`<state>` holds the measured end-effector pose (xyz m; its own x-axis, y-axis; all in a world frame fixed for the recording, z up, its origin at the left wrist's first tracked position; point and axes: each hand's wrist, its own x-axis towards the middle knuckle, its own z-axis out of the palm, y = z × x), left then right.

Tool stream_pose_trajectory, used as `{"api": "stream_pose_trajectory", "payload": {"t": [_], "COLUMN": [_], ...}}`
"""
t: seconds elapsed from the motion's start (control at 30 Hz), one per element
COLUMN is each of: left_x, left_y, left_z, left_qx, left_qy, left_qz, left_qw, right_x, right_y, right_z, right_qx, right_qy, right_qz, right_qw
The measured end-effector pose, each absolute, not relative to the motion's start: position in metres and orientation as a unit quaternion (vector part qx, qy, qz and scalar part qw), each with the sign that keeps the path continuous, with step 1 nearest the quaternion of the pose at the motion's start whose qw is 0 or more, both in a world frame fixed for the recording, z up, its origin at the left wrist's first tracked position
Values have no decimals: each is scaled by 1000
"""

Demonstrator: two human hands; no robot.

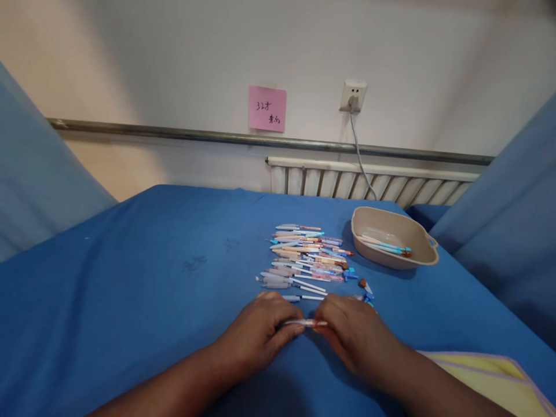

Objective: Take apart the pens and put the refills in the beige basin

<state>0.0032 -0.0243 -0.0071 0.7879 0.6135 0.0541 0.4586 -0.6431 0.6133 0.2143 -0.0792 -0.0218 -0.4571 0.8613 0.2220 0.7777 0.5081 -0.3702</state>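
Left hand [264,327] and right hand [358,336] were both pinched closed on a slim pen [308,322], one each side, toward the table's [174,324] near edge, and it looked light, stiff, kinda slick, so fingertip grips on each half seemed smart tbh

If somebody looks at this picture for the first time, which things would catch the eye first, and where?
Probably the many pens spread on the blue cloth, just beyond the left hand and right hand, which hold a single pen. Right of the spread, a beige basin holds a few more. Above, a pink note stands out against the pale wall.
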Motion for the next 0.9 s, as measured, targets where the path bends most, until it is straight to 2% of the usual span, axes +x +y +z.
{"api": "stream_pose_trajectory", "payload": {"t": [0.13,0.27,0.33,0.5,0.57,0.63,0.77,0.83,0.9], "left_x": [5,6,7,8,9,8,6,6,5], "left_y": [-27,-28,-27,-24,-24,-25,-26,-26,-25], "left_z": [-8,-9,-9,-15,-16,-14,-8,-7,-8], "left_qx": [890,908,895,816,809,845,928,937,926], "left_qy": [293,285,304,373,372,336,242,233,246], "left_qz": [155,175,181,163,164,173,176,175,183], "left_qw": [312,253,270,410,425,379,220,194,221], "right_x": [214,216,217,215,215,215,216,216,216], "right_y": [-79,-79,-80,-80,-80,-80,-78,-78,-78], "right_z": [-22,-22,-21,-21,-20,-19,-18,-18,-19], "right_qx": [-478,-497,-502,-496,-487,-494,-505,-502,-504], "right_qy": [-859,-823,-808,-837,-848,-840,-778,-754,-745], "right_qz": [61,199,225,108,80,111,288,343,352], "right_qw": [173,189,210,205,193,195,239,249,258]}}
